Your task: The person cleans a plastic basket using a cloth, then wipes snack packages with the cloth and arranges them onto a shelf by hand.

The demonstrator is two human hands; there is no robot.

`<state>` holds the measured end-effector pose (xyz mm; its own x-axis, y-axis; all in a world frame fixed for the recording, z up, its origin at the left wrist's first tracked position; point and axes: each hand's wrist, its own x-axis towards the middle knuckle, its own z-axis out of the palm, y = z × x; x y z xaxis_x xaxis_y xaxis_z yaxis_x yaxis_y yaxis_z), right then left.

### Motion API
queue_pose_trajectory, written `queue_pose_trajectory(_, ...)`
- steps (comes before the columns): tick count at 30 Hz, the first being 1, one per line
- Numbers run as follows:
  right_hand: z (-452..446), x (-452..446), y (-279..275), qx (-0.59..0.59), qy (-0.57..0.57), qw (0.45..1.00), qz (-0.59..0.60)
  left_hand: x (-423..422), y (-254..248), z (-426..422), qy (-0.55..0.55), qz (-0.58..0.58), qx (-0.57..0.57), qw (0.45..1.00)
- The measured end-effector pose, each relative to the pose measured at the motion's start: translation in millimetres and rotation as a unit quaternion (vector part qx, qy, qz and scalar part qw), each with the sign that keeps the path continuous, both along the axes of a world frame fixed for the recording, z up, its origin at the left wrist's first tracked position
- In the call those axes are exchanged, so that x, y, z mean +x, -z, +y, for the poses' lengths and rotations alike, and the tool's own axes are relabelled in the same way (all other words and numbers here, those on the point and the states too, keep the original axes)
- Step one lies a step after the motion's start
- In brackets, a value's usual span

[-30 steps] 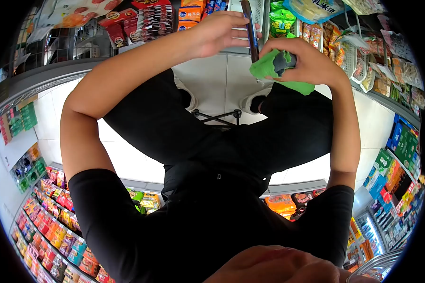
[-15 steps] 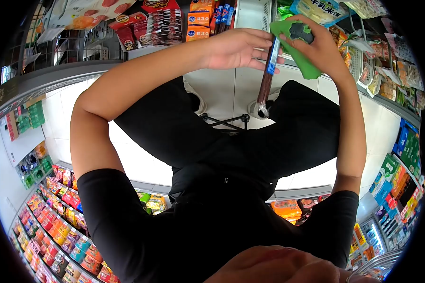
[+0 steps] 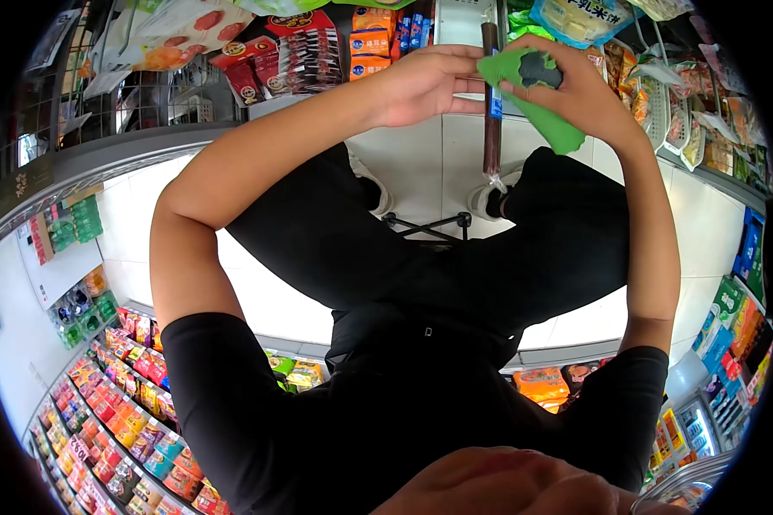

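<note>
A long brown packaged stick (image 3: 492,146) with a blue label hangs nearly upright between my hands, clear wrapping at its lower end. The fingers of my left hand (image 3: 429,86) hold it near the middle; their tips are partly hidden at the stick. My right hand (image 3: 580,90) grips a green cloth (image 3: 554,124) with a dark grey patch. The cloth touches or overlaps the stick's upper part, and one end of it droops below my hand.
Red snack packets (image 3: 305,56), orange boxes (image 3: 369,41) and blue-wrapped sticks (image 3: 414,30) lie on the shelf ahead. Beside them is a white basket (image 3: 459,21). Bagged goods (image 3: 584,19) fill the right side. My knees and shoes (image 3: 488,202) are below, by a black folding frame (image 3: 428,228).
The stick has swung from a tilt to nearly upright. The green cloth went up from the stick's lower end to its upper part, then slightly down. The view has shifted a little.
</note>
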<state>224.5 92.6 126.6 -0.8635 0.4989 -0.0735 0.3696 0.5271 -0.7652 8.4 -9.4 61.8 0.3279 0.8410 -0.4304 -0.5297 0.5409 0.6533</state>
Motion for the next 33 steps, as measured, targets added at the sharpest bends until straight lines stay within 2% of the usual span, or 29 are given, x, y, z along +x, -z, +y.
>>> queue_pose_trajectory(3, 10, 5, 11, 0.007, -0.063, 0.998, 0.009, -6, 16, 8, -0.002, 0.048, -0.02, 0.999)
queue_pose_trajectory(6, 14, 9, 16, 0.058, -0.032, 0.998, 0.006, -16, 29, 18, -0.024, 0.13, -0.046, 0.99)
queue_pose_trajectory(9, 8, 8, -4, 0.005, 0.016, 1.0, -0.027, -47, 51, 25, -0.038, 0.211, -0.051, 0.975)
queue_pose_trajectory(14, 14, 14, 2, 0.035, 0.002, 0.999, -0.007, -105, 96, 40, -0.063, 0.327, -0.063, 0.941)
queue_pose_trajectory(17, 14, 13, -2, 0.031, 0.013, 0.999, -0.014, -141, 143, 57, -0.073, 0.408, -0.061, 0.908)
queue_pose_trajectory(18, 14, 13, -3, 0.03, 0.019, 0.999, -0.017, -139, 134, 57, -0.065, 0.423, -0.062, 0.902)
queue_pose_trajectory(21, 14, 13, -4, -0.001, 0.044, 0.999, -0.009, -138, 132, 66, -0.057, 0.408, -0.078, 0.908)
queue_pose_trajectory(25, 27, 15, -8, 0.022, 0.007, 1.0, -0.001, -126, 144, 78, -0.034, 0.417, -0.069, 0.906)
queue_pose_trajectory(29, 33, 13, 1, 0.022, -0.004, 0.999, 0.024, -122, 180, 96, -0.038, 0.367, -0.084, 0.925)
queue_pose_trajectory(33, 39, 20, 1, 0.041, -0.004, 0.999, 0.013, -113, 194, 102, -0.112, 0.354, -0.1, 0.923)
